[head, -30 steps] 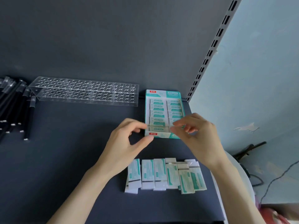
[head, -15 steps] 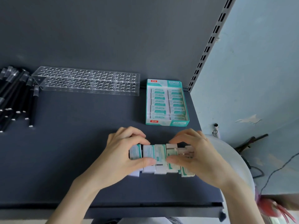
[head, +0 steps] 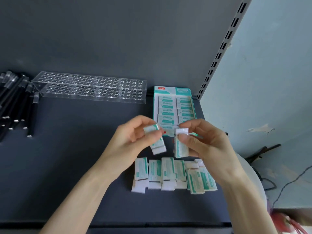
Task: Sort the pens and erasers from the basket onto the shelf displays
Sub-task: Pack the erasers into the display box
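Lift-off from eraser row (head: 162, 174): L hand (head: 133, 141) pinches one eraser (head: 159, 147), R hand (head: 207, 144) pinches another eraser (head: 180, 149).

Dark shelf (head: 76, 166): pens (head: 15, 105), rack (head: 91, 87), box (head: 173, 90), erasers (head: 167, 174).

A dark grey shelf (head: 67, 183) has a dark back panel (head: 118, 39). A slotted post (head: 224, 44) stands beside a pale blue wall (head: 278, 73).

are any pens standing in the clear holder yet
No, the clear holder has no pens in its holes; the black pens lie on the shelf to its left.
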A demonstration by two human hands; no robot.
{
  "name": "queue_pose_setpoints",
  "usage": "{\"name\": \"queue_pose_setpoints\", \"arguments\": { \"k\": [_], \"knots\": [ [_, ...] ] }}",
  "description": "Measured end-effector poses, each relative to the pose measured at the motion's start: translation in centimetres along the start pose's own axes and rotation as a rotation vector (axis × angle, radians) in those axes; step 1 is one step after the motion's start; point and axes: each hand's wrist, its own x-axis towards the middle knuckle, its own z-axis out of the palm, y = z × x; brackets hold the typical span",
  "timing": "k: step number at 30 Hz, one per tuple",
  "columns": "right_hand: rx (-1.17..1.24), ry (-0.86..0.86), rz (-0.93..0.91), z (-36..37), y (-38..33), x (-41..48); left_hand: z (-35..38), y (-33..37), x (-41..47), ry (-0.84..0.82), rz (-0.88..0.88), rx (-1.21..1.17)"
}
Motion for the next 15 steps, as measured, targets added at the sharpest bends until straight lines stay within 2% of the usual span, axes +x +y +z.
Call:
{"name": "queue_pose_setpoints", "arguments": {
  "k": [4,12,15],
  "knots": [
    [-0.015,0.024,0.000,0.6,0.0,1.7,0.7,0.0,1.7,0.104,-0.066,-0.097],
    [-0.092,0.055,-0.032,0.9,-0.2,4.2,0.3,-0.3,3.9,0.102,-0.078,0.074],
    [-0.062,0.089,0.010,0.5,-0.1,4.6,0.0,-0.7,4.3,0.183,-0.069,0.052]
  ]
}}
